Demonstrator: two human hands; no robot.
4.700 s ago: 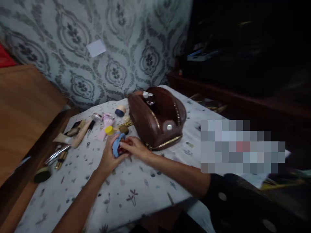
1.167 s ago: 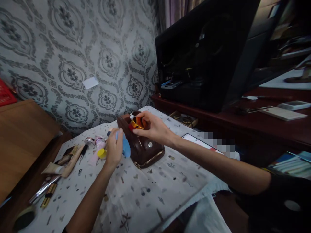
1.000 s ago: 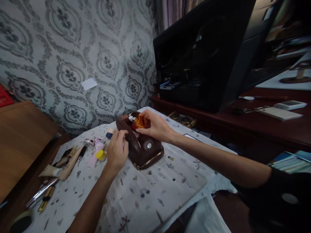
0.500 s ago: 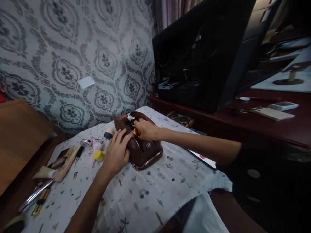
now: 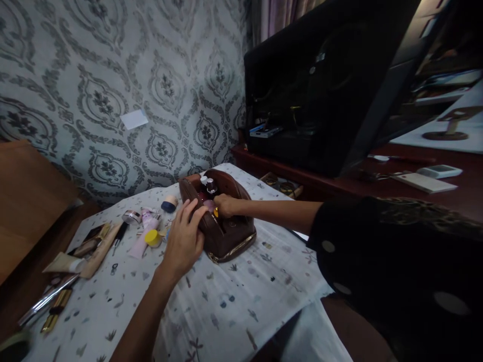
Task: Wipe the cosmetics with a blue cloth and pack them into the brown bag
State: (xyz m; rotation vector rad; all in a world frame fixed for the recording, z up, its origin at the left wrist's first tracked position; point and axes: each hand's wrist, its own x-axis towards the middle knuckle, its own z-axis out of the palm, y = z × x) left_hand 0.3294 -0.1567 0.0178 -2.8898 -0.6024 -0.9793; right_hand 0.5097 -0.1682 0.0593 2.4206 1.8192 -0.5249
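A brown makeup bag (image 5: 234, 240) stands unzipped on the cloth, with bottles (image 5: 211, 187) showing inside. My left hand (image 5: 184, 236) grips the bag's near left wall, its fingers over the rim. Down in the opening is my right hand (image 5: 227, 205), fingers closed at a small shiny gold-coloured item (image 5: 216, 212), whose kind I cannot make out. The fingertips are partly hidden by the bag. Left of my left hand lie a yellow-capped jar (image 5: 153, 238), a pink tube (image 5: 140, 244) and a jar with a dark blue band (image 5: 169, 203).
Several tubes and cosmetics, including a beige tube (image 5: 64, 263), lie along the left of the printed cloth (image 5: 211, 301). A large black screen (image 5: 309, 100) stands on the dark red desk (image 5: 400, 201) at right. A brown box (image 5: 30, 201) is at far left.
My right hand has shifted slightly right and lower in the bag, and the gold-coloured item has moved with it. My left hand keeps its hold. The view has shifted slightly.
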